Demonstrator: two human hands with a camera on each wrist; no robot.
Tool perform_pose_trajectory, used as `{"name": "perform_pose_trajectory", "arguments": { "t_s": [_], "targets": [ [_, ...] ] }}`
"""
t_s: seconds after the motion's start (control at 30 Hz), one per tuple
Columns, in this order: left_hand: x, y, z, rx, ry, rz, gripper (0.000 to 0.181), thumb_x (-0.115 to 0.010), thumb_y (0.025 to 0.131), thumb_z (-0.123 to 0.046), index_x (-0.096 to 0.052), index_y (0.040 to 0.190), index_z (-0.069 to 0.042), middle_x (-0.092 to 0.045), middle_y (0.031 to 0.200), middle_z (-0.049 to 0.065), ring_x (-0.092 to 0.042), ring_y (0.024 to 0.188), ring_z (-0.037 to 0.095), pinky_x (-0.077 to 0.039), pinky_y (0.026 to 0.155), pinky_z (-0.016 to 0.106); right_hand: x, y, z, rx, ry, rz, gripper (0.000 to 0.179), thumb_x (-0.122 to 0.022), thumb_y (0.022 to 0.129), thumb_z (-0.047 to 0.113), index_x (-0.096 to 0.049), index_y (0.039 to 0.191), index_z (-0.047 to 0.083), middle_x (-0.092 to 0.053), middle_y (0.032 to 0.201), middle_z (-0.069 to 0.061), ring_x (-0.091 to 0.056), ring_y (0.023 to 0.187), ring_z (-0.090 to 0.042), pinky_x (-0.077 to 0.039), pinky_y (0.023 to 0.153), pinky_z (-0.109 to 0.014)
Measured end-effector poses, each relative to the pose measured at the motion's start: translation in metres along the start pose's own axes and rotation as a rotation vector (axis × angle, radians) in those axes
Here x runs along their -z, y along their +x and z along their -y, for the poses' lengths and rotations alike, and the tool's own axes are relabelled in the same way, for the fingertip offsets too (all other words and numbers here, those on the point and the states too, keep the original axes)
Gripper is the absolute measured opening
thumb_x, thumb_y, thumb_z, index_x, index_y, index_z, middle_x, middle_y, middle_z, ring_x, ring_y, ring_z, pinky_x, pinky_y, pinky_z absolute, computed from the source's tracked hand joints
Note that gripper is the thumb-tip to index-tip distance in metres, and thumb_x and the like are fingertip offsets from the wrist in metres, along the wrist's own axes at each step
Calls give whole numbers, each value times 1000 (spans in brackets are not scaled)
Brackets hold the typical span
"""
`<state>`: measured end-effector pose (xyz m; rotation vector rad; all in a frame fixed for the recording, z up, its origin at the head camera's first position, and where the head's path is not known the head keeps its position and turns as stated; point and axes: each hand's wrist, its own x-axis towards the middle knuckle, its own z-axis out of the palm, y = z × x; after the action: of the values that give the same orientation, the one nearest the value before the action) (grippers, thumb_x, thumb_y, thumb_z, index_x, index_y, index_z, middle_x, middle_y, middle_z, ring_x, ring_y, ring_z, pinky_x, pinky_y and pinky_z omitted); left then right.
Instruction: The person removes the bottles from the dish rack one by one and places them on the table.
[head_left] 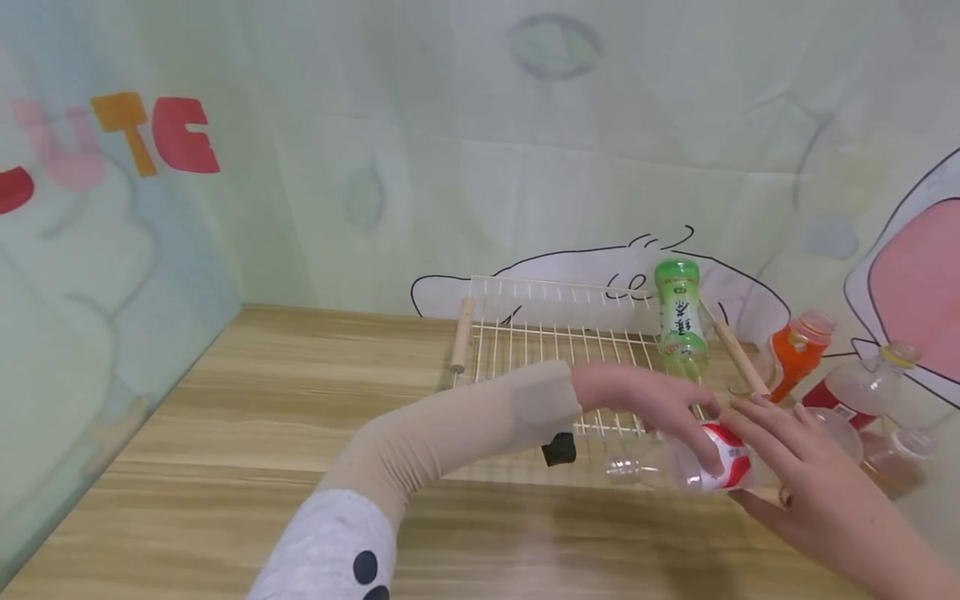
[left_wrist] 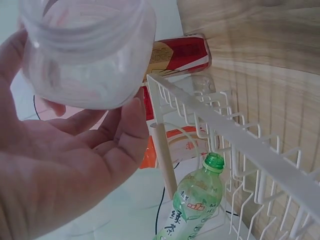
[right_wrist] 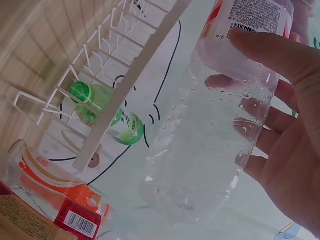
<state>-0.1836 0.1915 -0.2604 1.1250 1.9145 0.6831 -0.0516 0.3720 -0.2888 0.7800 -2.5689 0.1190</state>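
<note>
A clear plastic bottle [head_left: 723, 457] with a red and white label is held sideways above the wooden table, its neck towards the left. My left hand [head_left: 648, 400] grips it from above around the label. In the right wrist view, the thumb of my right hand [right_wrist: 295, 110] presses near the barcode, while the fingers wrap the far side of the clear, droplet-flecked body. Just behind the hands is a white wire rack [left_wrist: 240, 140] with wooden handles. A green tea bottle [head_left: 682, 321] lies in its right end, the neck pointing towards me.
Right of the rack, an orange-labelled bottle [head_left: 798, 354], a red-labelled bottle [head_left: 862, 387] and a brownish bottle [head_left: 900, 458] crowd together. A cartoon-printed cloth [head_left: 360, 150] hangs behind the wooden table [head_left: 202, 450].
</note>
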Motion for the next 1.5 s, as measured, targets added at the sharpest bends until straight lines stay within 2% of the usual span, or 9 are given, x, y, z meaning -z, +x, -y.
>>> {"name": "perform_pose_trajectory", "arguments": {
  "t_s": [0.3,0.47,0.63,0.73,0.87,0.97,1.13,1.37,1.5],
  "targets": [
    [-6,6,2,-9,6,38,56,-69,87,-29,-45,137,-24,-53,107,-13,-53,94,2,-51,75,26,-5,-8,4,-53,-29,79,87,-27,84,74,-54,134,9,-56,132,-10,-46,121,-30,-10,120,-40],
    [-6,8,1,-4,42,58,57,-67,88,-32,-43,140,-25,-52,110,-14,-52,95,2,-52,74,26,-5,-11,5,-181,-17,182,83,-85,64,47,-54,132,11,-56,133,-10,-48,120,-34,-36,98,-66],
    [0,12,-1,-3,48,28,56,-64,91,-36,-43,142,-24,-49,127,-14,-52,96,2,-53,76,25,-5,-13,6,-258,-31,180,86,-94,52,26,-57,126,7,-58,126,-13,-51,115,-34,-45,84,-66],
    [5,15,-2,-11,-14,-40,55,-63,92,-37,-45,142,-22,-50,133,-12,-56,94,5,-53,77,24,-5,-17,6,-268,-44,142,85,-95,51,26,-58,124,5,-60,122,-14,-54,109,-33,-49,80,-62],
    [14,19,0,-44,-85,-185,48,-65,91,-37,-52,135,-21,-59,115,-8,-60,86,8,-54,72,23,-3,-21,4,-309,-24,124,85,-95,50,24,-57,123,4,-59,120,-16,-54,104,-32,-53,75,-57],
    [21,22,6,-66,-135,-309,49,-68,90,-35,-53,133,-17,-60,109,-4,-61,81,9,-54,68,23,-1,-23,1,-331,3,104,85,-95,49,22,-56,122,6,-58,118,-14,-52,101,-29,-56,80,-30],
    [33,28,21,-83,-225,-462,55,-70,89,-30,-51,136,-9,-62,118,6,-60,81,10,-53,67,21,3,-27,-7,-254,46,-22,85,-96,47,20,-57,120,2,-59,115,-13,-47,98,-24,-20,90,4],
    [49,38,42,-83,-203,-621,59,-70,88,-31,-50,137,-5,-60,128,11,-61,102,14,-51,75,18,10,-37,-11,-286,91,-127,90,-87,64,44,-50,130,-3,-54,120,-19,-43,111,-21,-15,95,4],
    [58,42,50,-75,-150,-689,58,-68,89,-32,-50,137,-5,-59,131,12,-60,108,16,-49,77,18,12,-40,-10,-306,159,-254,96,-72,72,61,-45,133,-8,-50,130,7,-40,120,-1,-20,96,2]
  ]
}}
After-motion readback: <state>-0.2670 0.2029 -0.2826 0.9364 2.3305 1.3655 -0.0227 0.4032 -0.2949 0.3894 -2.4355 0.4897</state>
